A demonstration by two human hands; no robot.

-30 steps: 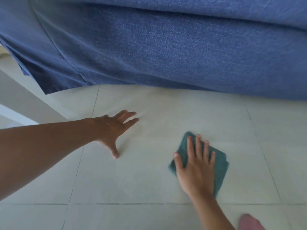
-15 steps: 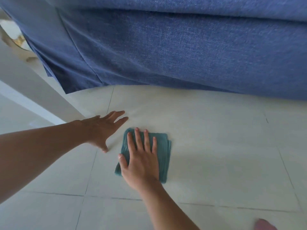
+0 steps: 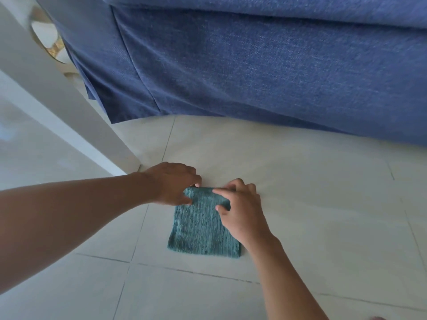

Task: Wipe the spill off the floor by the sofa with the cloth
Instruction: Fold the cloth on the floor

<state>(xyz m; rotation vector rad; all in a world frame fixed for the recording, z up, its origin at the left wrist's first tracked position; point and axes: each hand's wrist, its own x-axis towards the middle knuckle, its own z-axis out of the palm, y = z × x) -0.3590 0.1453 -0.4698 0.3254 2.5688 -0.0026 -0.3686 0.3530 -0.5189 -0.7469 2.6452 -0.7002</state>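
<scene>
Both forearms and hands (image 3: 240, 211) are bare, no sleeves.

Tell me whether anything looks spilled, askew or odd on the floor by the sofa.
Nothing stands out. No wet patch shows on the pale tiled floor. The folded teal terry cloth lies flat; the left hand and right hand pinch its far edge near the blue fabric sofa.

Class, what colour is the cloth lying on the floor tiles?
Teal green cloth, seen best in the head view.
</scene>
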